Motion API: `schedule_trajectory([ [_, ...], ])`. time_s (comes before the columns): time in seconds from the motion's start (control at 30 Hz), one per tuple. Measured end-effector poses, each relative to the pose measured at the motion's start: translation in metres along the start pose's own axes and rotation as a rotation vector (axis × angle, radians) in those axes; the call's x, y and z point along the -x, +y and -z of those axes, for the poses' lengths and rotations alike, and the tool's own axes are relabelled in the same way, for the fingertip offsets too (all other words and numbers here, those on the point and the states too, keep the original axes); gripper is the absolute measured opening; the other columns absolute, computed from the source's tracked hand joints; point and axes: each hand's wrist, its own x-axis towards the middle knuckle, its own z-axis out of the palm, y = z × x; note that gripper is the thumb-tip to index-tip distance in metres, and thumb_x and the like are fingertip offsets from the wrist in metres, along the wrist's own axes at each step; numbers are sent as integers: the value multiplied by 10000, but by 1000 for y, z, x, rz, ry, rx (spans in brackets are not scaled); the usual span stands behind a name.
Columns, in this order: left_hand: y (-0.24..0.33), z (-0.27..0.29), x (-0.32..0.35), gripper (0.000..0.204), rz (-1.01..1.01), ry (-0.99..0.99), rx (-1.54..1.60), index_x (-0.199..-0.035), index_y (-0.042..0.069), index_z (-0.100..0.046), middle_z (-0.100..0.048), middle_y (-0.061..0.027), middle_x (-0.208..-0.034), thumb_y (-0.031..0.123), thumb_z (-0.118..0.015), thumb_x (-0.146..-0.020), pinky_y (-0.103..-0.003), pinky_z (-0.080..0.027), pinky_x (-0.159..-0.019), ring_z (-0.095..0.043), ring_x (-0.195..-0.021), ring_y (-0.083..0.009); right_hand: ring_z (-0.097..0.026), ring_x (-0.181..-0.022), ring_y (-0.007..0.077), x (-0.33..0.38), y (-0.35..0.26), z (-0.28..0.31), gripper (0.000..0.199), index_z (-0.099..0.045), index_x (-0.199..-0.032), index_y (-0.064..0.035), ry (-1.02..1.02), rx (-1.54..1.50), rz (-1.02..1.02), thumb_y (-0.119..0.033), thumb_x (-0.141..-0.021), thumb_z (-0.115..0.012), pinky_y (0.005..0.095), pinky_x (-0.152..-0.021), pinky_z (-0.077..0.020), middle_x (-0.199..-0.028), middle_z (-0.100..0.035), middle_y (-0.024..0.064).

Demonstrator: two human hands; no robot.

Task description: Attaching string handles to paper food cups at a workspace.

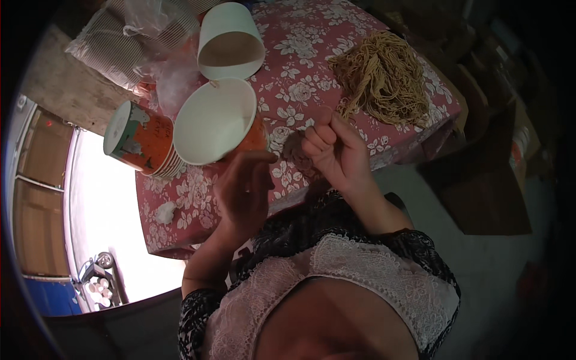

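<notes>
My left hand (243,193) is curled just below a paper bucket (210,123) with a white inside and an orange printed outside. Its fingers are bent; whatever they hold, if anything, is hidden or too small to name. Over the front of the table, my right hand (341,153) is closed, thumb and forefinger pinched at the top, on something I cannot make out. The bucket lies tilted with its mouth toward me, and a bit of cord (214,84) shows at its rim. A pile of tan cords (387,81) rests beyond my right hand.
A stack of printed paper buckets (144,141) lies on its side at the left. Behind stands a white tub (231,45), tipped, beside plastic-wrapped stacks (114,51). A pink flowered cloth (300,45) covers the table; a small white wad (165,213) lies near its left corner. Cardboard (486,180) is at the right.
</notes>
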Motion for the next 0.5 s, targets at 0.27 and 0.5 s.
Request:
schedule_trajectory([
  [0.27,-26,-44,18,244,139,-8,181,-1059,-2,-596,-625,-52,-749,53,-729,-862,-233,-428,-491,-527,-546,-62,-403,-705,149,-5,13,-3,193,-553,-953,-29,-64,-90,17,-197,-1016,-482,297,-661,-365,-730,-430,13],
  [0.5,-32,-64,17,178,31,161,198,-1021,-13,-618,-655,-50,-800,5,-704,-866,-215,-472,-577,-585,-673,-57,-516,-897,177,2,38,-2,186,-569,-1027,-39,52,46,19,-209,-993,-502,327,-852,-428,-959,-537,64],
])
